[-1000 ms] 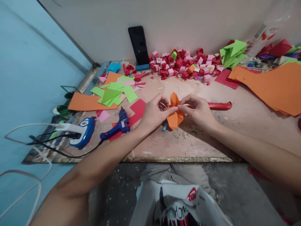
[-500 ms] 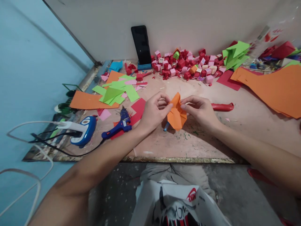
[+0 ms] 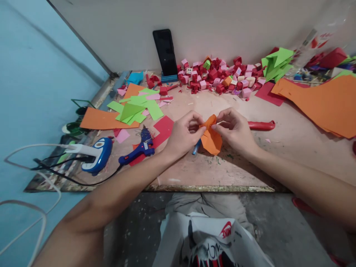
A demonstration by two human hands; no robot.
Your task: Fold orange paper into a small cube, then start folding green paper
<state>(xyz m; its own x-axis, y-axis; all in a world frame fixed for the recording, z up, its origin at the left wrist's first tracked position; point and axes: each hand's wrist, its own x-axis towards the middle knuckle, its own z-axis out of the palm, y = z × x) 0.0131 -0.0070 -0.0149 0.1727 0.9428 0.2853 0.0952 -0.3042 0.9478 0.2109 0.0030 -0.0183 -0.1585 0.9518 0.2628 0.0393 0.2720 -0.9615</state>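
Observation:
A folded piece of orange paper (image 3: 211, 140) is held above the middle of the board between both my hands. My left hand (image 3: 182, 135) pinches its upper left edge with thumb and fingers. From the right, my right hand (image 3: 236, 130) pinches the top fold. A blue pen (image 3: 195, 147) lies on the board just under the paper, partly hidden by it. A red-handled tool (image 3: 260, 125) lies right behind my right hand.
A blue glue gun (image 3: 139, 147) and a blue-white plug unit (image 3: 98, 155) with cables lie at left. Green, orange and red sheets (image 3: 133, 110) lie beyond. A heap of small red and pink paper cubes (image 3: 219, 77), a black phone (image 3: 165, 52) and large orange sheets (image 3: 328, 104) line the back.
The orange paper has been turned and folded flatter; its upper point has come down between my fingertips. Both hands stayed in nearly the same place over the board.

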